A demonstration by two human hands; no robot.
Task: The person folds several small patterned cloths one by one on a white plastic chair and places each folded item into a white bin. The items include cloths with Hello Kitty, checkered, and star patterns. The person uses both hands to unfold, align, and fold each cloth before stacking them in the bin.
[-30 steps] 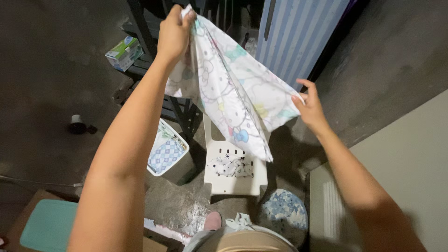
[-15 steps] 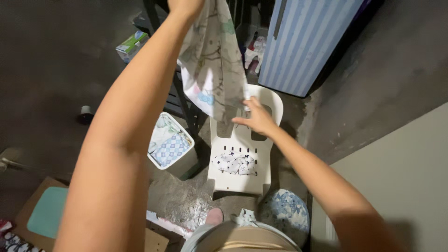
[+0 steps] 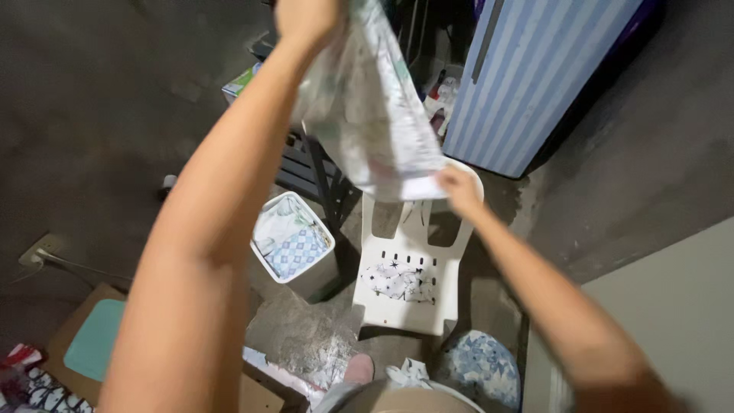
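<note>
My left hand (image 3: pixel 307 17) is raised high at the top of the view and grips the upper end of a white printed cloth (image 3: pixel 372 115) with pastel cartoon figures. The cloth hangs down from it, blurred. My right hand (image 3: pixel 457 189) pinches the cloth's lower edge, just above the backrest of a white plastic chair (image 3: pixel 409 302). A small folded cloth with dark stars (image 3: pixel 397 281) lies on the chair's seat.
A white basket (image 3: pixel 294 246) holding checked and patterned fabric stands left of the chair. A blue striped cabinet (image 3: pixel 539 76) rises at the upper right. A blue patterned round cushion (image 3: pixel 482 375) lies at the bottom, and a teal pad (image 3: pixel 93 348) on cardboard at lower left.
The cloth was spread wide between both hands, then gathered. My right hand swung inward and now holds the lower edge, slightly further right. The view has shifted left.
</note>
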